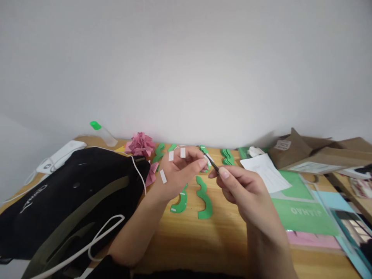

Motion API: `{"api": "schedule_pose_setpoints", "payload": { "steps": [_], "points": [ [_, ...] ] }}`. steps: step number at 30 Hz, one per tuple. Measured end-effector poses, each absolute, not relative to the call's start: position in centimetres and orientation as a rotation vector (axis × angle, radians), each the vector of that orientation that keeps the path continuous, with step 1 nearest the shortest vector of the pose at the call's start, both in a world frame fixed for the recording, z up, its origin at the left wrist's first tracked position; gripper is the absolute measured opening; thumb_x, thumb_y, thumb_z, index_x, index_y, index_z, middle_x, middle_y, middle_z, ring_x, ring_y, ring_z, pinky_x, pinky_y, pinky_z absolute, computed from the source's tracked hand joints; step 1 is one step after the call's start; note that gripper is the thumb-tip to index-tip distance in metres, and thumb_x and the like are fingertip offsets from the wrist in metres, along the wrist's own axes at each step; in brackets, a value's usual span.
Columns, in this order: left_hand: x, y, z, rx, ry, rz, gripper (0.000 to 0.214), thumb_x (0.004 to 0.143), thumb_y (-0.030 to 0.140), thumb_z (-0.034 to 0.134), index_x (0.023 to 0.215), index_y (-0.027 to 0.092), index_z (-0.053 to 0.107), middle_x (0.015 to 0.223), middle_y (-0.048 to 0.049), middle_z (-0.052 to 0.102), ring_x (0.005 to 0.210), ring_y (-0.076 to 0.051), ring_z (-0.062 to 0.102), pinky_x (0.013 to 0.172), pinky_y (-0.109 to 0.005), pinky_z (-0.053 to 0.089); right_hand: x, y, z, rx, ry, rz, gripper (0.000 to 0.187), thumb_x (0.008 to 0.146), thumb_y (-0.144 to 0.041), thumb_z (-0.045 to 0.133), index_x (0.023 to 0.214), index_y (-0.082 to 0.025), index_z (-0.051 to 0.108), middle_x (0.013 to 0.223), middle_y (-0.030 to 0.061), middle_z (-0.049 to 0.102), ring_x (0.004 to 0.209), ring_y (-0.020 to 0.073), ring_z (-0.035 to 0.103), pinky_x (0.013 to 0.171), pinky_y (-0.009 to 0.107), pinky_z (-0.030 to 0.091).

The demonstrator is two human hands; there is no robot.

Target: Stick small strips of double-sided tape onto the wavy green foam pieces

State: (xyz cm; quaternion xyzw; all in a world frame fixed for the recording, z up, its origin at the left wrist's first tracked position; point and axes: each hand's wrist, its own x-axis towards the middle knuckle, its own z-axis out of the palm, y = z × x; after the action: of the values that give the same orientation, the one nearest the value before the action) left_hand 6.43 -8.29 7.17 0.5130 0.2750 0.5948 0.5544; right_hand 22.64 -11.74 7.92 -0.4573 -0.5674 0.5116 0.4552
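My right hand (241, 186) pinches a pair of dark tweezers (213, 165), their tips pointing up and left toward my left fingertips. My left hand (181, 170) is raised over the table, thumb and index finger together at the tweezers; what they pinch is too small to make out. Several white tape strips (163, 176) are stuck on the back of that hand. Below lie two wavy-edged green paper cutouts: one with white strips (181, 201) on the left, one plain (205, 201) on the right. Another green cutout (202, 148) with white bits is partly hidden behind my fingers.
Layered green cutouts (227, 157) lie near the wall. A pink paper flower (141, 144) stands at the back left, beside a black bag (72, 193) with a white cable (87, 246). On the right are white paper (266, 172), green packaging (305, 217) and an open cardboard box (316, 153).
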Motion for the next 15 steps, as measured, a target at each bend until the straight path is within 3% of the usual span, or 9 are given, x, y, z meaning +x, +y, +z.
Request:
{"api": "schedule_pose_setpoints", "payload": {
  "steps": [10,15],
  "points": [
    [6.61,-8.34,7.16,1.227,0.599,1.378,0.008,0.077,0.022,0.072,0.073,0.019,0.067,0.065,0.0006,0.066,0.059,-0.011,0.060,0.059,-0.025,0.052,22.41,-11.57,7.88,-1.095,-1.395,1.252,0.036,0.088,-0.048,0.057,0.083,-0.016,0.073,0.057,-0.0035,0.039,0.047,0.0070,0.023,0.039,0.023,0.017],
    [6.31,-8.19,7.08,1.164,0.542,1.416,0.006,0.078,0.024,0.071,0.077,0.019,0.068,0.078,-0.0014,0.068,0.076,-0.013,0.064,0.070,-0.026,0.052,22.44,-11.87,8.04,-1.090,-1.431,1.146,0.030,0.089,-0.045,0.058,0.084,-0.019,0.071,0.059,-0.0025,0.044,0.048,0.0078,0.029,0.040,0.023,0.022]
  ]
}}
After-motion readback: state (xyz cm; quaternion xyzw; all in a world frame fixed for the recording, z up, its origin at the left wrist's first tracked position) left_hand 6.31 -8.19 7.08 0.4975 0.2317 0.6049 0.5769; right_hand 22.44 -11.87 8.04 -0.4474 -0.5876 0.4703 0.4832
